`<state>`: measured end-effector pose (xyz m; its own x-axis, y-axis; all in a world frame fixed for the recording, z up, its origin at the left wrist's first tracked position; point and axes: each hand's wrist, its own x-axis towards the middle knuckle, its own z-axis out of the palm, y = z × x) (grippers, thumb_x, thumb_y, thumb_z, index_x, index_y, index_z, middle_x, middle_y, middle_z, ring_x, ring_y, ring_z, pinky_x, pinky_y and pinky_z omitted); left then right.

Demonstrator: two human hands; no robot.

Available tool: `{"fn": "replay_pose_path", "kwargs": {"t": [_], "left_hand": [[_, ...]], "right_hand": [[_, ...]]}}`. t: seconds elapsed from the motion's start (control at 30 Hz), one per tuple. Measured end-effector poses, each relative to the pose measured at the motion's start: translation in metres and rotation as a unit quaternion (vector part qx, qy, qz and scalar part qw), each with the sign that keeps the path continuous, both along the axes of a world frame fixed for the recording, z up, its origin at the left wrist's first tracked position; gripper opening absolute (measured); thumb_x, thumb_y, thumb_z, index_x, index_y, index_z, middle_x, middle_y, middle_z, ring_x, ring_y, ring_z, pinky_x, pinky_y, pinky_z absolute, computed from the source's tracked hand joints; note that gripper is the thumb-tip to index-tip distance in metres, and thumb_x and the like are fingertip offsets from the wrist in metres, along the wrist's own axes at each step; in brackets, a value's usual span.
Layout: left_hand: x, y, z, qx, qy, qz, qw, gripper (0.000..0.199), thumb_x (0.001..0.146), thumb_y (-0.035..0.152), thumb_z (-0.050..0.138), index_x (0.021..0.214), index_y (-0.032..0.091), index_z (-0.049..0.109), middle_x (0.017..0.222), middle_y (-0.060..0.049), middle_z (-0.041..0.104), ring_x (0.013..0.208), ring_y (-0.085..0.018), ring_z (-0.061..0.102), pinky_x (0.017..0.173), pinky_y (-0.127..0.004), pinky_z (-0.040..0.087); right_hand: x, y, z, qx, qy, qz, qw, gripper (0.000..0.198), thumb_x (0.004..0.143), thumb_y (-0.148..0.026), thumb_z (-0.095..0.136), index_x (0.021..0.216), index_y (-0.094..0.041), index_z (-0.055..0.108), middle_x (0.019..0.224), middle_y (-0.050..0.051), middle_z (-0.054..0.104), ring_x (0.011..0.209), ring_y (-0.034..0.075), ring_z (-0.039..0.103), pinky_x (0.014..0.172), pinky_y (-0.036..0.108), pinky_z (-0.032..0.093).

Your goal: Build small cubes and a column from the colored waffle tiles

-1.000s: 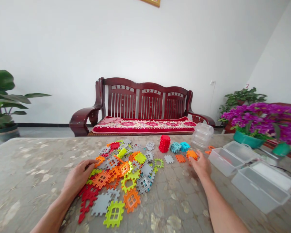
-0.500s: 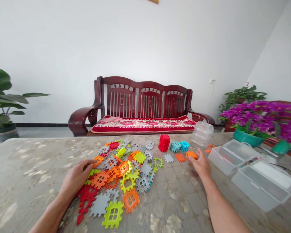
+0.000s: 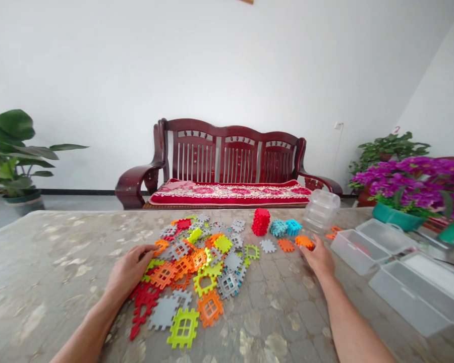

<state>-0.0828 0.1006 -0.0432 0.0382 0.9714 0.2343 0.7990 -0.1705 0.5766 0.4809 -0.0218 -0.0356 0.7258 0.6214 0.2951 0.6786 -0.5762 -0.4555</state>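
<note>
A loose heap of interlocking plastic tiles (image 3: 212, 269) in grey, orange, lime and red spreads over the table's middle. At the heap's left edge, my left hand (image 3: 130, 269) has thumb and fingertips closed at an orange tile (image 3: 161, 247). My right hand (image 3: 320, 259) grips a small pile of orange tiles (image 3: 304, 242) between thumb and fingers, low at the table. Just left of it lie a flat orange tile (image 3: 286, 245) and a grey tile (image 3: 268, 246). Behind them stand a tall red stack (image 3: 261, 222), a teal stack (image 3: 278, 228) and a bright blue stack (image 3: 293, 227).
Two open clear plastic boxes (image 3: 412, 297) (image 3: 357, 252) stand at the right, lids folded back. Another clear container (image 3: 321, 209) sits behind my right hand. Purple flowers (image 3: 412, 181) in a green pot are at the far right; a wooden bench (image 3: 234, 151) stands beyond the table (image 3: 71, 252).
The whole view has shifted slightly, so things sit a little further right. Both hands stay at nearly the same places on the table.
</note>
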Motion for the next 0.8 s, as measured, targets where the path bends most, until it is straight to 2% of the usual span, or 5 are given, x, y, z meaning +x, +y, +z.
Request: {"fn": "replay_pose_path", "kwargs": {"t": [0.2,0.33,0.43,0.57,0.8], "left_hand": [[0.004,-0.003,0.004,-0.003,0.004,-0.002,1.0,0.044,0.082,0.046,0.04,0.101,0.023,0.073,0.112,-0.007,0.072,0.104,-0.025,0.065,0.094,-0.035,0.047],[0.005,-0.004,0.007,0.0,0.006,0.003,1.0,0.043,0.082,0.044,0.041,0.101,0.024,0.073,0.111,-0.006,0.073,0.103,-0.024,0.066,0.093,-0.034,0.048],[0.005,-0.005,0.007,0.005,0.001,0.002,1.0,0.041,0.082,0.043,0.042,0.1,0.025,0.073,0.11,-0.004,0.073,0.102,-0.024,0.066,0.093,-0.033,0.048],[0.005,-0.005,0.005,0.004,0.0,0.003,1.0,0.04,0.083,0.042,0.042,0.101,0.025,0.074,0.111,-0.005,0.073,0.103,-0.024,0.066,0.093,-0.034,0.048],[0.007,-0.007,0.006,0.008,-0.01,0.002,1.0,0.038,0.084,0.04,0.043,0.1,0.025,0.073,0.111,-0.004,0.073,0.102,-0.023,0.066,0.095,-0.032,0.047]], "right_hand": [[-0.005,0.002,0.0,0.177,-0.058,0.025,0.982,0.061,0.078,-0.05,0.048,0.124,-0.012,0.06,0.118,0.018,0.067,0.108,0.033,0.061,0.095,0.047,0.046],[-0.036,0.008,0.003,0.272,-0.097,0.158,0.944,0.046,0.083,-0.046,0.047,0.11,-0.015,0.067,0.107,0.015,0.07,0.101,0.028,0.063,0.095,0.044,0.047],[-0.073,0.013,0.005,0.264,-0.105,0.267,0.921,0.034,0.086,-0.04,0.051,0.106,-0.018,0.068,0.104,0.012,0.072,0.099,0.025,0.064,0.093,0.042,0.048],[-0.12,0.013,0.006,0.202,-0.12,0.36,0.903,0.028,0.084,-0.025,0.056,0.109,-0.021,0.069,0.109,0.009,0.072,0.104,0.025,0.062,0.096,0.043,0.047],[-0.166,0.016,0.014,0.149,-0.089,0.401,0.899,0.03,0.084,-0.019,0.056,0.111,-0.022,0.069,0.113,0.007,0.071,0.107,0.024,0.059,0.097,0.042,0.045]]}}
